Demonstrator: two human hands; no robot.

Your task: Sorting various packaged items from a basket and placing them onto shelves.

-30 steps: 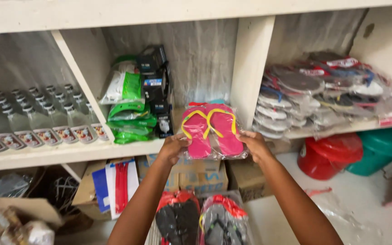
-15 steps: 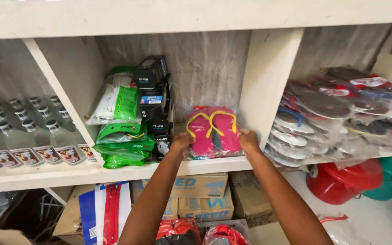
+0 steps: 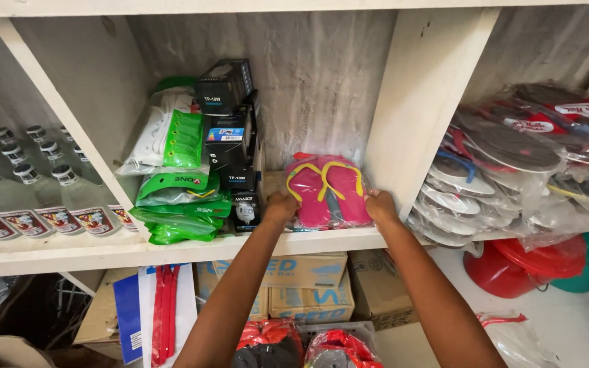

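With our left hand (image 3: pixel 281 206) and right hand (image 3: pixel 381 206) gripping its 2 sides, we have carried the plastic-wrapped pair of pink rubber flip-flops with yellow straps (image 3: pixel 328 193) forward, now standing between them on the white wooden shelf (image 3: pixel 172 250), apparently placed.

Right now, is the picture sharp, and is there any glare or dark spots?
Head view: sharp on the hands and pink flip-flops; shelf evenly lit; glare on the plastic-wrapped sandals at right; bottles at left slightly washed out; below the shelf, the lower left corner is dark; straight edges lean outward, a wide-lens effect.
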